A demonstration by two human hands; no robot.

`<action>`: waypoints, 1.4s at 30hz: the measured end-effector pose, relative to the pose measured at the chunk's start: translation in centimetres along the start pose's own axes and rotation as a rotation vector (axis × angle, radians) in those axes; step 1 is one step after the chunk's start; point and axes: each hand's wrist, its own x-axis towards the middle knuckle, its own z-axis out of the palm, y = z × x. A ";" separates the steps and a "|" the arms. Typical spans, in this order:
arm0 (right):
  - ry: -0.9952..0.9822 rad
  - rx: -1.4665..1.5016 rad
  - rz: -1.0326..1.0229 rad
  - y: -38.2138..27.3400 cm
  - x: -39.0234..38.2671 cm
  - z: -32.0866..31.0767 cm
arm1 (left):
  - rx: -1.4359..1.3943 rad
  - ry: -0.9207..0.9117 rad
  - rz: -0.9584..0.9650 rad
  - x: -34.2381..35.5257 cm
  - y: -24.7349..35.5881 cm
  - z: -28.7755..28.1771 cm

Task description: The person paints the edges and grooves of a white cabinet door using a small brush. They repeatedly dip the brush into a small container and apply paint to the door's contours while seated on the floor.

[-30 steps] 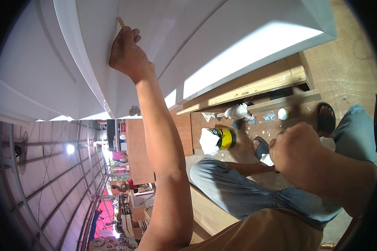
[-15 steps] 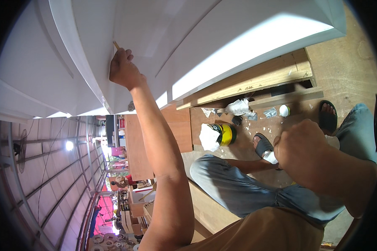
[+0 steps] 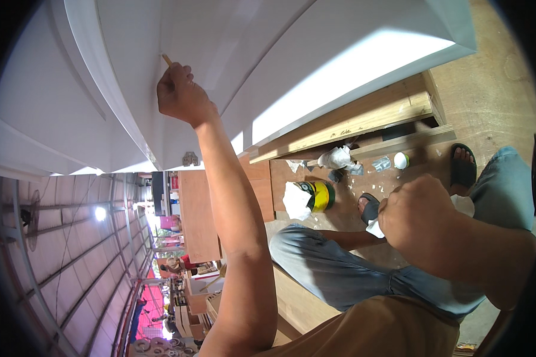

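Observation:
My left hand reaches up to a white painted panelled surface, gripping a thin yellowish stick whose tip touches the panel beside a long moulding. A small metal fitting sits at the panel's edge near my forearm. My right hand, closed, holds a white cloth or paper above my lap, mostly hidden by the fingers.
Wooden boards lie under the white piece. A yellow-and-black can with white paper on top, crumpled rags and a small white tub are near my sandalled feet. Wooden cabinets and people are farther off.
Compared with a second ago, my left hand and stick are lower along the panel, toward the metal fitting. My right hand has shifted only slightly; the view has moved a little.

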 end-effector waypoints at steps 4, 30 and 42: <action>0.091 -0.067 -0.012 -0.1 -0.5 0.4 | -0.043 -0.045 0.048 -0.2 2.4 2.5; 0.028 -0.103 0.026 -0.2 -1.4 -1.2 | -0.201 -0.232 0.125 -0.3 7.2 8.7; -0.264 -0.089 0.120 -0.5 0.4 -2.2 | 0.010 -0.049 -0.005 0.9 1.2 1.0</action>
